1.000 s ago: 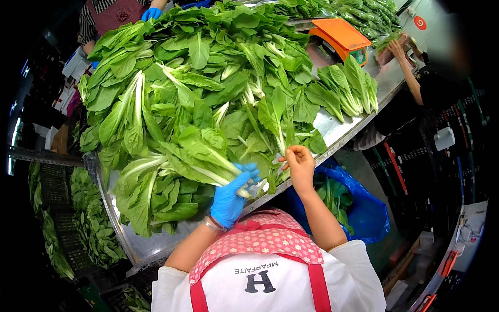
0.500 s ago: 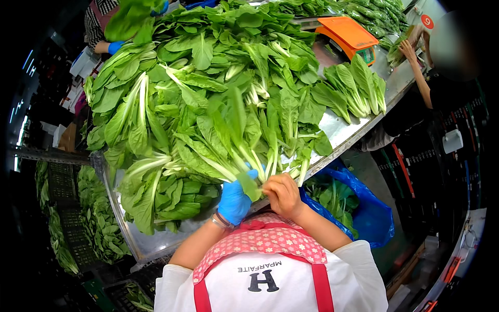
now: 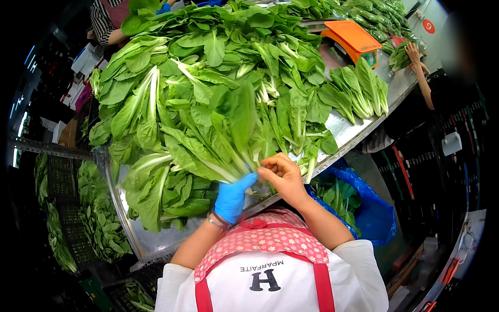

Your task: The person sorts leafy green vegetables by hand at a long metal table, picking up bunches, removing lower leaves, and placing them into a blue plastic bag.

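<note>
My left hand (image 3: 231, 198), in a blue glove, is closed round the stem ends of a bunch of leafy greens (image 3: 221, 140) with pale stalks. The leaves fan out away from me over the heap. My bare right hand (image 3: 283, 179) is just right of those stems, its fingers curled and its thumb near the index finger. Whatever lies between these fingertips is too small or hidden to make out. A large heap of the same greens (image 3: 192, 52) covers much of the metal table (image 3: 340, 132).
An orange weighing scale (image 3: 353, 37) stands at the far right, behind a small row of greens (image 3: 358, 91). A blue plastic bag (image 3: 377, 218) with loose leaves is below the table's right edge. Crates of greens (image 3: 101, 218) stand at left. Other people work at the far corners.
My right hand has shifted slightly, and its fingers have loosened a little. The loose leaf that hung over my left glove is gone from there. The bunch has tilted a little in my left hand.
</note>
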Demonstrator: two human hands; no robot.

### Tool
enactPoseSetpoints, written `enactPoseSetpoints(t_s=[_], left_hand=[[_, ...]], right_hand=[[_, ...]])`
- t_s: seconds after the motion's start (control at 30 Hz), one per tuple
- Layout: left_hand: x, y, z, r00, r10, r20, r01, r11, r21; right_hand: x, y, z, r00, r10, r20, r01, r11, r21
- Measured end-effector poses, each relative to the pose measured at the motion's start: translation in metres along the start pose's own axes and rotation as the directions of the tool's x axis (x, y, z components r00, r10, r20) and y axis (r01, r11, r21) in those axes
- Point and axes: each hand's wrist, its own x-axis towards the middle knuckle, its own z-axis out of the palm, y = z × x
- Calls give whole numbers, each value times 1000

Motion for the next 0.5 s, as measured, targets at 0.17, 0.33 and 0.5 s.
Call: enactPoseSetpoints(t_s=[0.17, 0.33, 0.5], left_hand=[[-1, 5, -1, 996, 23, -85, -24, 1000, -11], [-8, -3, -8, 987, 3, -161, 13, 995, 100], [-15, -10, -5, 978, -100, -182, 121, 987, 106]], right_hand=[[-6, 5, 13, 986, 168, 1, -159, 928, 337], [-9, 20, 23, 968, 101, -232, -98, 995, 26], [-15, 22, 18, 913, 405, 37, -406, 902, 148]])
